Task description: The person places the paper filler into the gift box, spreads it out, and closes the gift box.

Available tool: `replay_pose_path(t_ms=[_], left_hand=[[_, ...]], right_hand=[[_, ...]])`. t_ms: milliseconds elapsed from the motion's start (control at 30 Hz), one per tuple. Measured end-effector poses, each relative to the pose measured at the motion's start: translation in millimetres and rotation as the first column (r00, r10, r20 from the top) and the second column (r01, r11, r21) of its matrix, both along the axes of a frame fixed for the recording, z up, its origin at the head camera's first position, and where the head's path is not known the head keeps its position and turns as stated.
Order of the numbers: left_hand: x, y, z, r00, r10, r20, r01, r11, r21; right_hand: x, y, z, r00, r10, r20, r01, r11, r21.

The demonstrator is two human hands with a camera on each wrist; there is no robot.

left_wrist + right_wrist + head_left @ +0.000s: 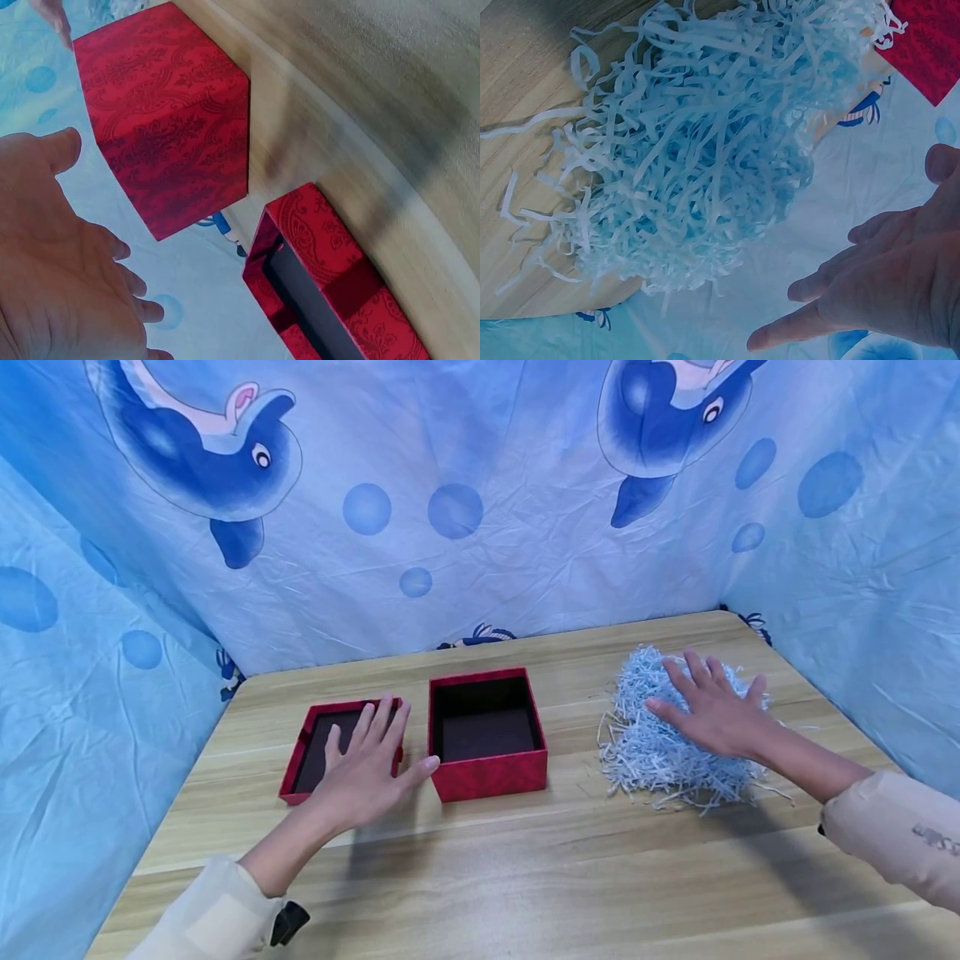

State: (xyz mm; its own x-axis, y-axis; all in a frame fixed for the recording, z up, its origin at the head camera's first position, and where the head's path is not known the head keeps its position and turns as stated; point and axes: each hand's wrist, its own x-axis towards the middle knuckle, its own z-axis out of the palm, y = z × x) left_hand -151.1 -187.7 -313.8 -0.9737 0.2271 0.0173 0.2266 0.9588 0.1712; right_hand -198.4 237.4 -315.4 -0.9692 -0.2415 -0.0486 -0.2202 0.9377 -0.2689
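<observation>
Head view: left hand (365, 768) spread flat over the lid (315, 752), thumb beside the open red box (486, 733) at centre; right hand (712, 710) spread over the paper shreds (660, 752), right of the box on the surface (525, 860).
Left wrist view: fingers loose, holding nothing; box up and right of them.
Right wrist view: fingers extended, empty; shreds up and left, not gripped.

1. A light wooden table (525, 860) carries everything.
2. A red box (486, 735) sits open at its centre.
3. A red lid (330, 752) lies inside-up just beside the box, at its 9 o'clock.
4. A pile of pale blue shredded paper (660, 752) lies at the box's 3 o'clock, apart from it.
</observation>
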Motion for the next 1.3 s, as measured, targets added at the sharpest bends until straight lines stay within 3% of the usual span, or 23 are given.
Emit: replay_pose_path(t_ms=[400,767,1300], left_hand=[[1.8,8.1,-5.1,0.999,-0.049,0.013,0.047,0.993,0.112],[-2.9,13.7,-11.5,0.998,-0.048,0.030,0.039,0.969,0.245],[-8.6,17.4,-21.2,0.999,-0.043,-0.015,0.045,0.955,0.295]], right_hand=[[-6.9,13.0,-4.4,0.999,0.031,0.039,-0.031,1.000,0.002],[-16.1,26.7,-5.7,0.999,0.023,0.039,-0.021,0.999,-0.035],[-20.4,37.9,-5.8,0.997,-0.022,0.074,0.026,0.998,-0.054]])
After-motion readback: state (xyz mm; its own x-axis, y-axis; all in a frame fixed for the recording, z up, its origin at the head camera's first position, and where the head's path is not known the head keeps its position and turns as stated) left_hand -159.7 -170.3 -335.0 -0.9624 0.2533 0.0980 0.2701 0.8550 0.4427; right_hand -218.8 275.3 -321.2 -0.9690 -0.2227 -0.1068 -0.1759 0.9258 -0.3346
